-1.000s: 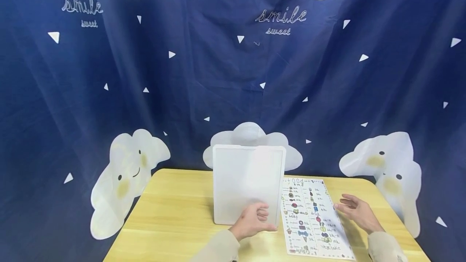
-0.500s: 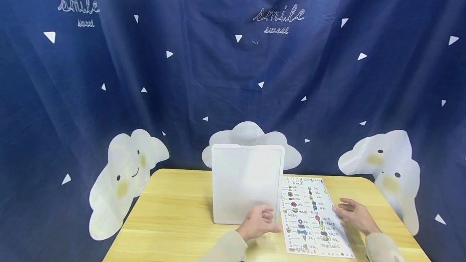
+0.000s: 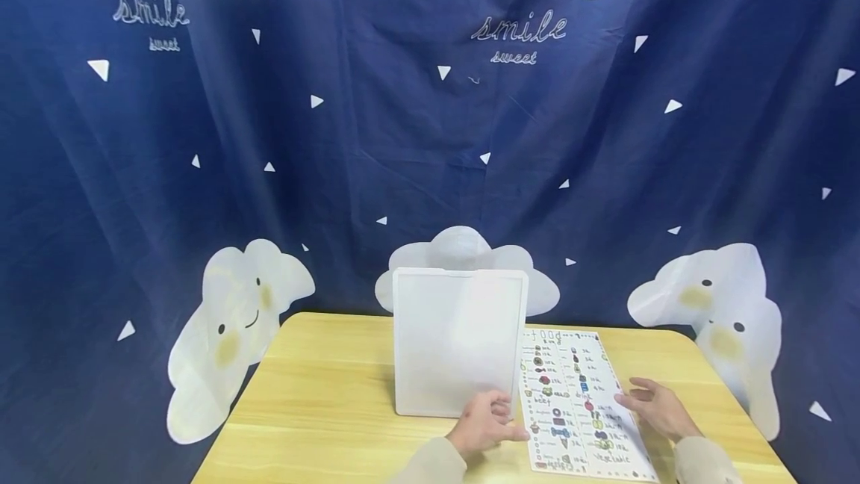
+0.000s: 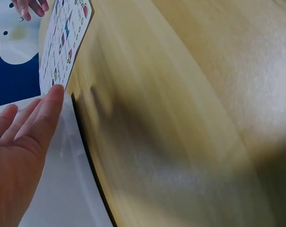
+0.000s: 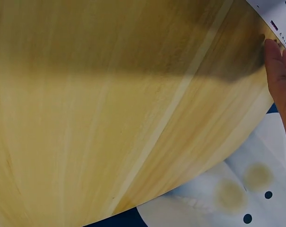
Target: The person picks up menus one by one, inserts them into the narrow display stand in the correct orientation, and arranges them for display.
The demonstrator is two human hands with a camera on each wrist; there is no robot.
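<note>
Where wooden table [image 3: 322,409] ends, blue cloud curtain [image 3: 376,133] hangs.

Head view faces table [image 3: 322,394] — wrist views close, sharing tabletop

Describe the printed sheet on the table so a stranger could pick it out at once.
Start at the wooden table in front of the blue cloud curtain. A plain white board stands upright at its middle, held by the left hand. The printed sheet lies flat just right of it, under the right hand, covered in small coloured pictures.
</note>
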